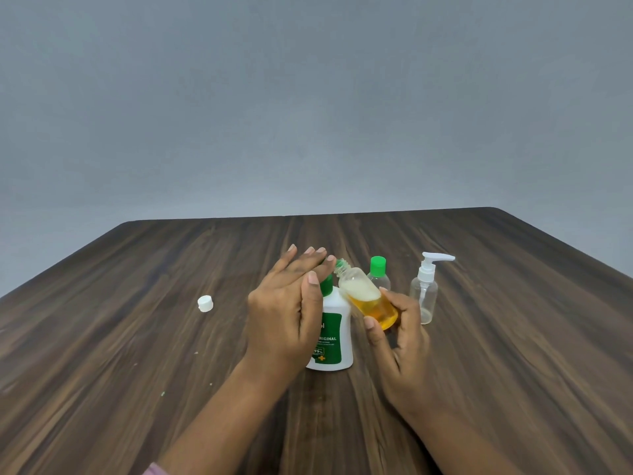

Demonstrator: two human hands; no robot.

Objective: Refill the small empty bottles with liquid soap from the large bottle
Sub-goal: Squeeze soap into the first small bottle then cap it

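Large bottle (344, 323) white, green label (332, 347); small bottle (356, 286) clear, amber liquid (376, 311); table (137, 337) dark woodgrain; loose cap (205, 303) white.

- Your left hand (284, 310) covers the left side of the large bottle (344, 351)'s label (331, 332): brand name hidden, small print too small to read.
- Green cap (327, 286) is mostly behind your fingers; open or closed, can't tell.
- Small bottle (368, 299) in your right hand (399, 341) hides the lower body of the green-capped bottle (378, 266).
- Sleeve (156, 469) and both forearms are cut off by the bottom edge.
- Specks (163, 393) on the table (102, 337) are too small to tell.
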